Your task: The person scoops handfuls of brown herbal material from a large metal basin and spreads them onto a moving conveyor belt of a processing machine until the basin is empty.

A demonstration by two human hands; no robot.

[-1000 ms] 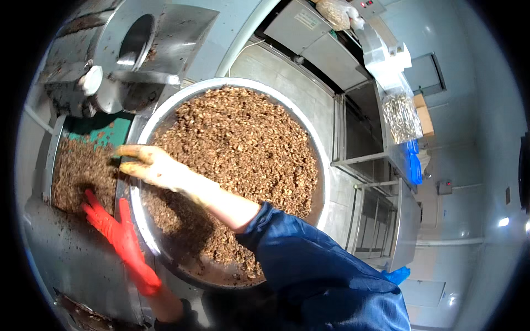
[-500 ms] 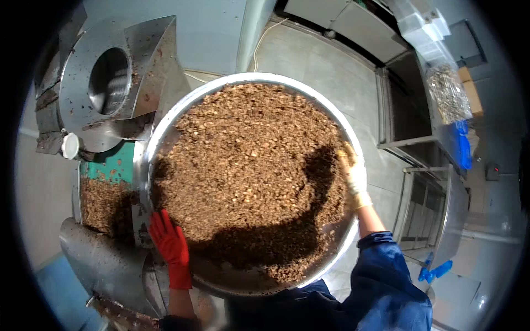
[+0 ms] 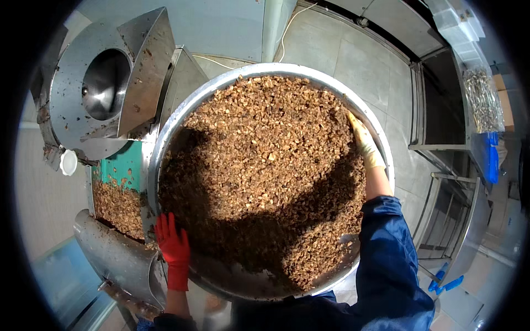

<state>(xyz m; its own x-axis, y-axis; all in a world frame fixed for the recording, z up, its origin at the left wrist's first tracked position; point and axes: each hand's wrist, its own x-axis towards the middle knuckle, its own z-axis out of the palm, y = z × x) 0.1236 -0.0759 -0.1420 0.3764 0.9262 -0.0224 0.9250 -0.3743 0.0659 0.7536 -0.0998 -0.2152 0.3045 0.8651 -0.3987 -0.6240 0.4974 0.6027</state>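
A wide round metal basin (image 3: 270,70) stands in front of me, heaped with coarse brown crumbly chunks (image 3: 270,149). My left hand (image 3: 173,243), in a red rubber glove, lies at the basin's near-left rim with its fingers stretched and spread. On the right, my right hand (image 3: 364,142) wears a pale, yellow-stained glove. It reaches inside the rim, fingers extended along the wall, touching the edge of the heap. The shadows of my arms and body fall across the chunks.
Left of the basin is a steel machine with a round opening (image 3: 106,84). Below it, a green belt (image 3: 122,165) carries more brown chunks, beside a curved metal guard (image 3: 118,251). Metal racks (image 3: 447,207) and a blue bag (image 3: 491,158) are on the right.
My right hand has moved farther up the basin's right side, inside the rim. My left hand stays at the left rim. The whole view has shifted somewhat.
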